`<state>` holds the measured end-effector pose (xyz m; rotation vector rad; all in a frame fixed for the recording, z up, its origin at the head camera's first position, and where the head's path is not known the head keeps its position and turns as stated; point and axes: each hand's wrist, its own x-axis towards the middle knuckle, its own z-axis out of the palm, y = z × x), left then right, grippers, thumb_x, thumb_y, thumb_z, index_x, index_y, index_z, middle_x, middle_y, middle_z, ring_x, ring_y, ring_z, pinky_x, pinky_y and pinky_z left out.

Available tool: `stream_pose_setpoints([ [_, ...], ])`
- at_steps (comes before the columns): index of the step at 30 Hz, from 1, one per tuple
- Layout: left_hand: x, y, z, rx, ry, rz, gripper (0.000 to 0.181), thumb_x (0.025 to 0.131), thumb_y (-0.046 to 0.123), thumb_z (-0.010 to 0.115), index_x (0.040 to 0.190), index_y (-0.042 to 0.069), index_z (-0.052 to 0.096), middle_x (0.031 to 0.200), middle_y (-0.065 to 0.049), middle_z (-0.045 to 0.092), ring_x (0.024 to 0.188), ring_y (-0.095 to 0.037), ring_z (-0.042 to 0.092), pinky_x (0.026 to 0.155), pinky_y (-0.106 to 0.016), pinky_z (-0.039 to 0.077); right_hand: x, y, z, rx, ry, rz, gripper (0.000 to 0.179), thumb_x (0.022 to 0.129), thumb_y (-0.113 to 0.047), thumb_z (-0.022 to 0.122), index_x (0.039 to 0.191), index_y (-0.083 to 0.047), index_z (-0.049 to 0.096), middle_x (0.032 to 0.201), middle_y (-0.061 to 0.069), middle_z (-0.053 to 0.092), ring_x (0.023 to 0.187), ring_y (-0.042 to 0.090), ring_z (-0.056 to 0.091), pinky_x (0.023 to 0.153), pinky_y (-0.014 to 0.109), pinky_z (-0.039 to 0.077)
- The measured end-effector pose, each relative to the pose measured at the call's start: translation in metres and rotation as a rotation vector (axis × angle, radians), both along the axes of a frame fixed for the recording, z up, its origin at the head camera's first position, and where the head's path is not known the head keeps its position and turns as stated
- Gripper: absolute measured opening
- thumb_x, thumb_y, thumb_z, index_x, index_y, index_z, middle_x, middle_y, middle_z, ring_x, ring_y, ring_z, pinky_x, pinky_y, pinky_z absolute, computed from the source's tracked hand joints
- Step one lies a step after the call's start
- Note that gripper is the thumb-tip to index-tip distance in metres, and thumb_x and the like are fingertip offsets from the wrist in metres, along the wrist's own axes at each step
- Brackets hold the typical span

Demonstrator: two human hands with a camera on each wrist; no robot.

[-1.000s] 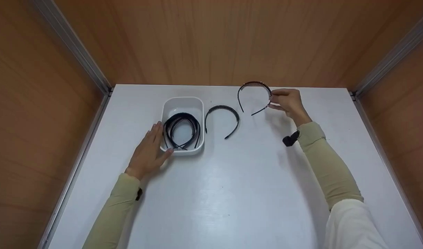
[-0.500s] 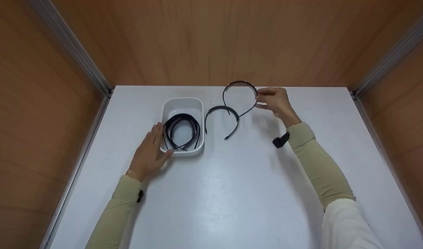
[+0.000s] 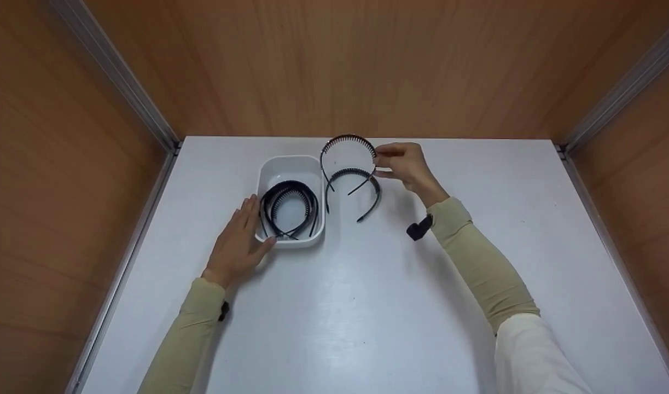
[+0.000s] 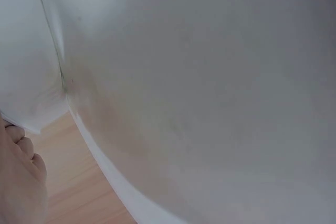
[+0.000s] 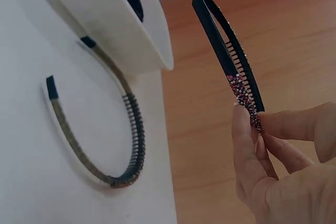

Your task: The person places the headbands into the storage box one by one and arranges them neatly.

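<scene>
My right hand (image 3: pixel 406 165) pinches a black toothed headband (image 3: pixel 349 137) by one side, its two ends hanging downward over the table. Up close in the right wrist view, pink and silver glitter stones (image 5: pixel 242 88) cover part of that band beside the fingertips. A second toothed headband (image 5: pixel 137 135) lies on the table, overlapped by the held one in the head view. Left of it stands a white plastic tub (image 3: pixel 274 168) with several dark headbands (image 3: pixel 267 205) stacked inside. My left hand (image 3: pixel 234 247) rests with straight fingers along the tub's left side, thumb at its near corner.
A white tabletop (image 3: pixel 334 306) carries everything. Wood-grain panels (image 3: pixel 334 65) rise behind it and on both sides, with metal strips (image 3: pixel 121 76) at the corners. A dark wrist device (image 3: pixel 420 227) sticks out below the right sleeve.
My right hand has carried the held headband leftward, from the table's right side to above the lying headband and near the tub. The left hand and tub have stayed in place.
</scene>
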<state>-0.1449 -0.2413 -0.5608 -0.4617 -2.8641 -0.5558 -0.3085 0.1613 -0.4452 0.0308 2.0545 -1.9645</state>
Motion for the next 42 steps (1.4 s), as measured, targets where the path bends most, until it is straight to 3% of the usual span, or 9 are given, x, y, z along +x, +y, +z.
stream_pose_setpoints([
  [5,0.0,0.0,0.001,0.001,0.001,-0.003,0.098,0.105,0.055,0.059,0.171,0.0,0.012,0.18,-0.015,0.013,0.167,-0.031,0.014,0.137,-0.045,0.015,0.003,-0.019,-0.001,-0.013,-0.008,0.039,0.037,0.098,0.003,0.073,0.134,0.005,0.068,0.122,0.017,0.063,0.106,0.022,0.071,0.099,0.04,0.064],
  [14,-0.001,0.001,0.001,0.015,0.003,-0.006,0.097,0.106,0.053,0.059,0.17,-0.001,0.012,0.179,-0.017,0.013,0.167,-0.031,0.014,0.137,-0.047,0.016,0.008,-0.05,-0.005,-0.001,-0.005,0.088,0.036,0.099,0.003,0.072,0.135,0.004,0.069,0.123,0.017,0.066,0.105,0.023,0.075,0.09,0.032,0.067],
  [21,-0.001,0.0,0.001,0.017,-0.008,-0.006,0.097,0.106,0.053,0.059,0.171,0.0,0.01,0.18,-0.017,0.012,0.167,-0.032,0.013,0.137,-0.047,0.015,0.014,-0.076,-0.013,-0.002,-0.027,0.111,0.032,0.098,0.003,0.073,0.13,0.003,0.072,0.125,0.016,0.068,0.117,0.031,0.073,0.088,0.033,0.067],
  [28,-0.002,0.001,0.002,0.021,-0.019,-0.009,0.098,0.106,0.054,0.058,0.171,0.0,0.009,0.18,-0.017,0.011,0.167,-0.031,0.011,0.137,-0.047,0.015,0.021,-0.095,-0.023,0.039,-0.017,0.127,0.028,0.097,0.003,0.073,0.125,0.001,0.075,0.121,0.015,0.07,0.108,0.024,0.074,0.085,0.032,0.067],
  [35,-0.002,0.004,0.001,-0.011,-0.039,0.008,0.098,0.107,0.059,0.053,0.172,0.003,0.006,0.181,-0.013,0.008,0.168,-0.028,0.01,0.137,-0.045,0.014,0.028,-0.108,-0.032,0.065,0.006,0.129,0.028,0.096,0.004,0.073,0.124,0.0,0.076,0.117,0.014,0.069,0.103,0.021,0.07,0.094,0.042,0.066],
  [42,-0.002,0.003,0.001,-0.02,-0.039,0.016,0.098,0.106,0.06,0.052,0.172,0.003,0.007,0.181,-0.012,0.009,0.168,-0.028,0.01,0.137,-0.045,0.015,0.029,-0.117,-0.037,0.096,0.013,0.138,0.029,0.095,0.006,0.072,0.123,0.001,0.077,0.113,0.014,0.069,0.102,0.021,0.071,0.088,0.034,0.067],
])
